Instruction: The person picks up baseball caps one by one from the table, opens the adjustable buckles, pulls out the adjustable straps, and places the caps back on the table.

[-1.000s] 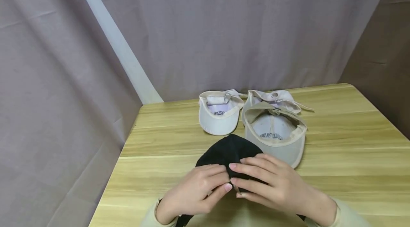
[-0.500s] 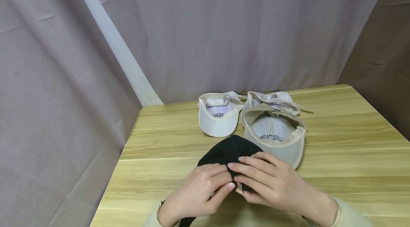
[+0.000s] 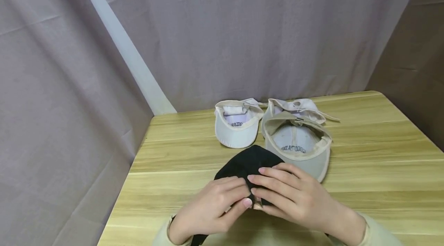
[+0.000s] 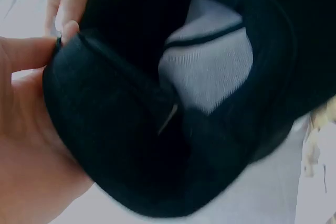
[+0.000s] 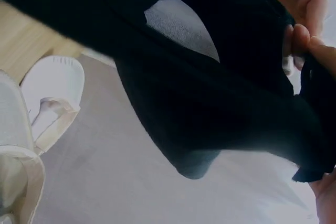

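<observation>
Both hands hold a black cap (image 3: 244,165) close in front of the body, over the near part of the table. My left hand (image 3: 220,207) pinches its edge between thumb and curled fingers. My right hand (image 3: 298,197) grips the other side, fingers laid over the crown and thumb tucked underneath. Between the two hands a small shiny metal buckle (image 3: 258,203) shows at the cap's edge. Seen from the left wrist, the cap's inside has a pale grey lining (image 4: 210,66) crossed by a dark seam. The black brim is mostly hidden by the hands in the head view.
Beyond the hands, a small white cap (image 3: 237,132), a grey-beige cap (image 3: 308,163) and a pale cap (image 3: 305,105) behind it lie with their hollows showing. They rest on a wood-grain table (image 3: 166,184). A grey curtain (image 3: 222,37) hangs along the table's back edge.
The hands stay at the black cap's edge with only small finger shifts. The metal buckle shows a little more between them now. The other caps have not moved.
</observation>
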A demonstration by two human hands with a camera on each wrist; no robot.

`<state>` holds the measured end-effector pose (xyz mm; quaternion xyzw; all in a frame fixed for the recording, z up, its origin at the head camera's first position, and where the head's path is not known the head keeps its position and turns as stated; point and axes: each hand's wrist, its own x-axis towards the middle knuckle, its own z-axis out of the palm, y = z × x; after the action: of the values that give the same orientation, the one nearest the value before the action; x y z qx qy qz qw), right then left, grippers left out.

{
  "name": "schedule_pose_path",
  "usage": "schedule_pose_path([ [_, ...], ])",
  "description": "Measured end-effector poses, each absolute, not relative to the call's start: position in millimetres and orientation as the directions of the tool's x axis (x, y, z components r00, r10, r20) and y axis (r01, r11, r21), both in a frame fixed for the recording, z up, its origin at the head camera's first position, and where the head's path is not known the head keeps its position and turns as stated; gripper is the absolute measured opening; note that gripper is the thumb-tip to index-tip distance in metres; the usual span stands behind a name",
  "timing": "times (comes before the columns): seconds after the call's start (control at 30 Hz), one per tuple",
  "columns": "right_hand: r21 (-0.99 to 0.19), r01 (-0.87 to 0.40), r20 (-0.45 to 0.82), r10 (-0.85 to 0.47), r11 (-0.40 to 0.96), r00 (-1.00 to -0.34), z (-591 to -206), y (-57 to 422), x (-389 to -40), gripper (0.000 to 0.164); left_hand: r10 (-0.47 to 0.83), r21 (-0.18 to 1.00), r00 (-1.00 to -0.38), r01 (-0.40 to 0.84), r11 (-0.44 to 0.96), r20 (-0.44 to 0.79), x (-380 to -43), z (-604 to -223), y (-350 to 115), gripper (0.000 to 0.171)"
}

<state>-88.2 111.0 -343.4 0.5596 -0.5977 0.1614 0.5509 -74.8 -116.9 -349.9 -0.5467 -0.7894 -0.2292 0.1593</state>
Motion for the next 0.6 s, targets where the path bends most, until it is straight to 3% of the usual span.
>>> schedule_pose_path([
  [0.37,0.364,-0.86,0.849,-0.506,0.357,0.149,-338.0,112.6,-78.4,0.029,0.767,0.091,-0.347,0.93,0.357,0.539,-69.9,-350.8,-108.8,0.02],
  [0.6,0.451,-0.832,0.825,-0.506,0.323,0.251,-339.1,112.5,-84.3,0.022,0.788,0.061,-0.331,0.934,0.352,0.52,-71.5,-348.9,-114.3,0.019],
])
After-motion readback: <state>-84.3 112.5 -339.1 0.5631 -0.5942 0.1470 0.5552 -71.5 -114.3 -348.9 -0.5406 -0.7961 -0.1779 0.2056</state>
